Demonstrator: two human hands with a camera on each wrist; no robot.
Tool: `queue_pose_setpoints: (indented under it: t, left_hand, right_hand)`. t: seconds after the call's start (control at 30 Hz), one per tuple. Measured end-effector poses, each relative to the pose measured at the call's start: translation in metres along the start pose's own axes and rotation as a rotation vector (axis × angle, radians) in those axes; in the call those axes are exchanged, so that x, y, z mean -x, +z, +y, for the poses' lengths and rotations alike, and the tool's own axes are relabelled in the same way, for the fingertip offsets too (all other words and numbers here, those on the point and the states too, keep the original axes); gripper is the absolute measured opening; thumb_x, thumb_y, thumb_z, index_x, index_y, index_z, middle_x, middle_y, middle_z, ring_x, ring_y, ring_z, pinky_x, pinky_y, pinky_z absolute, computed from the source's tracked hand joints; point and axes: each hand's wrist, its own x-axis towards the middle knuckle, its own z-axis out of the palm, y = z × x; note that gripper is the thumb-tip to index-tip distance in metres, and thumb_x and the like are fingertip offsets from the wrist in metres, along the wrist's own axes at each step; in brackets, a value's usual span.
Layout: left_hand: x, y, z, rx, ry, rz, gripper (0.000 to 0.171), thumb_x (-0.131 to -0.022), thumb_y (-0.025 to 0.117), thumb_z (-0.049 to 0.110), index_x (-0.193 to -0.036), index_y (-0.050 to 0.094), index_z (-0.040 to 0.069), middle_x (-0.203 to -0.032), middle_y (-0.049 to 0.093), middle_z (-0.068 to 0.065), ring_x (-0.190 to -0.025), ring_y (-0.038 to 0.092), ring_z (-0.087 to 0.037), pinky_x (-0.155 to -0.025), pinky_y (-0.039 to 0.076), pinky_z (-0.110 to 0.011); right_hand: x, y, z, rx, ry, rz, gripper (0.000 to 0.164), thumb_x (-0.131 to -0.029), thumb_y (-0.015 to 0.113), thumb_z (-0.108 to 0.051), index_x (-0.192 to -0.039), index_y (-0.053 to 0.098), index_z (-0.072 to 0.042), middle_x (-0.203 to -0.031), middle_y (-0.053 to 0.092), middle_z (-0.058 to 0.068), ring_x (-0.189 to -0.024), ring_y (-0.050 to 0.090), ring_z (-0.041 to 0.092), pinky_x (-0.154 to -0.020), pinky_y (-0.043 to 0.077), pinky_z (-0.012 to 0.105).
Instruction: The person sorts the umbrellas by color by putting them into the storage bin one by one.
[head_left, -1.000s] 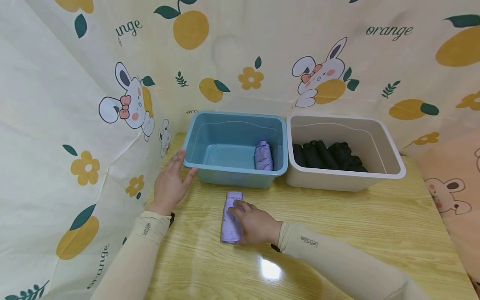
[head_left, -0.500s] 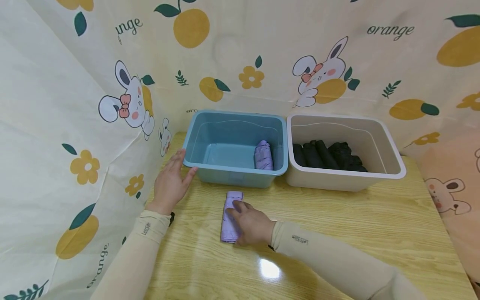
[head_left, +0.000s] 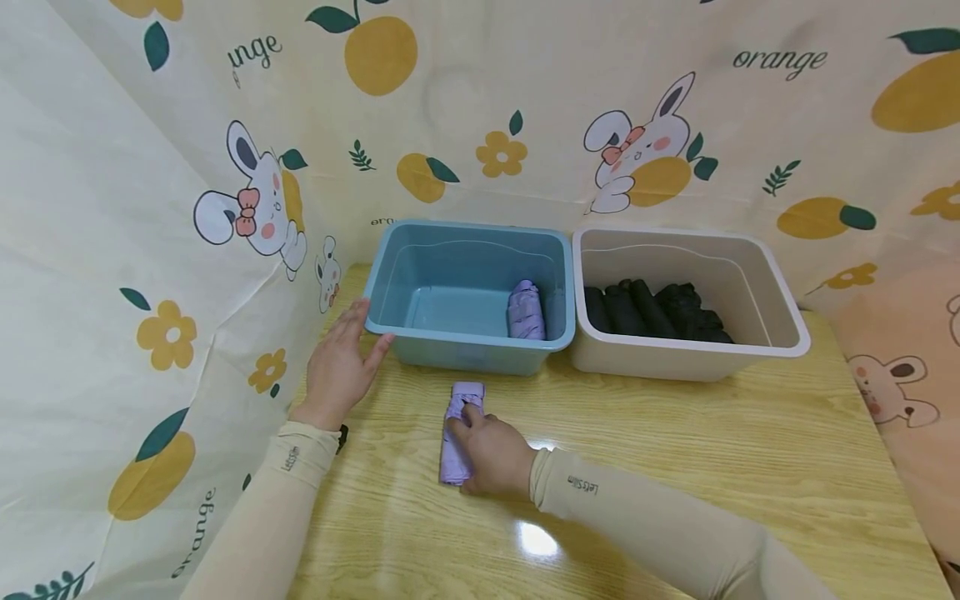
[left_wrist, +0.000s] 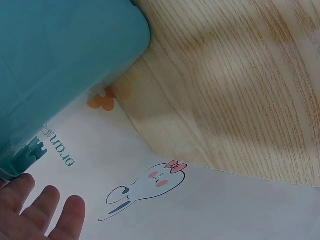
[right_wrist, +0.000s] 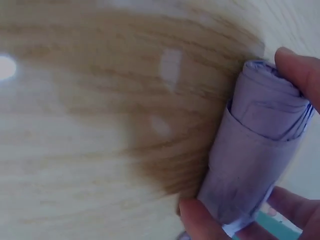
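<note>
A purple roll of thin, layered material (head_left: 457,450) lies on the table in front of the blue bin (head_left: 480,354). My right hand (head_left: 495,454) grips it from the right. In the right wrist view the purple roll (right_wrist: 255,145) shows its coiled end, with fingertips (right_wrist: 200,220) on either side. Against the blue bin's near left corner rests my left hand (head_left: 341,367), fingers straight. The left wrist view shows some left fingers (left_wrist: 42,210) by the bin's edge. Another purple roll (head_left: 527,311) sits inside the blue bin at its right end.
A beige bin (head_left: 675,358) stands right beside the blue one, with several black rolled or crumpled bundles (head_left: 648,310) inside. Behind and to the left hangs a printed sheet (head_left: 450,100). The wooden table (head_left: 675,450) extends in front of both bins.
My right hand has shifted slightly left and its fingers have closed around the purple roll, which stays on the table. The left hand has stayed at the blue bin.
</note>
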Motion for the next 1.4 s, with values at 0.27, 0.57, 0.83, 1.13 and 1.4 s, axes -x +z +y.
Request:
queue_pose_setpoints:
  t: [0.27,0.57,0.83,1.13,1.4]
  left_hand:
    - [0.0003,0.0002,0.0001,-0.010,-0.003,-0.006,0.072,-0.099,0.059,0.046,-0.152,0.038,0.001,-0.153,0.041,-0.017,-0.139,0.040,-0.036,-0.107,0.039,-0.054]
    - [-0.0001,-0.0001,0.0012,-0.009,-0.008,-0.006,0.072,-0.099,0.059,0.047,-0.152,0.038,0.002,-0.154,0.041,-0.015,-0.139,0.040,-0.036,-0.107,0.039,-0.054]
    - [0.0003,0.0004,0.0005,-0.011,-0.002,-0.007,0.072,-0.100,0.058,0.046,-0.152,0.038,0.001,-0.154,0.041,-0.016,-0.138,0.041,-0.036,-0.106,0.040,-0.054]
    - [0.0010,-0.0009,-0.0005,-0.012,-0.017,-0.024,0.072,-0.100,0.056,0.047,-0.153,0.037,0.002,-0.155,0.039,-0.016,-0.139,0.040,-0.037,-0.107,0.038,-0.055]
    - [0.0002,-0.0006,-0.0005,-0.008,-0.004,-0.020,0.072,-0.100,0.058,0.046,-0.152,0.038,0.001,-0.154,0.040,-0.017,-0.138,0.041,-0.037,-0.108,0.038,-0.054]
  right_hand:
    - [0.0024,0.0009,0.0011,-0.052,-0.024,0.048,0.094,-0.059,0.095,-0.039,-0.140,0.053,-0.014,-0.122,0.046,0.018,-0.078,0.059,0.026,-0.069,0.055,0.033]
    - [0.0037,0.0009,-0.0002,-0.042,-0.030,0.014,0.089,-0.066,0.092,-0.039,-0.142,0.052,-0.016,-0.145,0.036,0.032,-0.097,0.065,0.039,-0.080,0.057,0.040]
    - [0.0008,0.0020,-0.0014,0.011,-0.027,-0.018,0.091,-0.066,0.092,-0.047,-0.144,0.054,-0.022,-0.142,0.038,0.033,-0.095,0.065,0.040,-0.078,0.058,0.040]
    - [-0.0009,0.0058,-0.0031,0.015,-0.048,0.043,0.077,-0.064,0.092,-0.041,-0.133,0.062,-0.020,-0.132,0.045,0.028,-0.086,0.063,0.037,-0.072,0.057,0.038]
    - [0.0013,0.0045,-0.0018,-0.046,-0.012,0.019,0.079,-0.062,0.092,-0.040,-0.132,0.062,-0.021,-0.139,0.041,0.026,-0.096,0.061,0.041,-0.076,0.057,0.037]
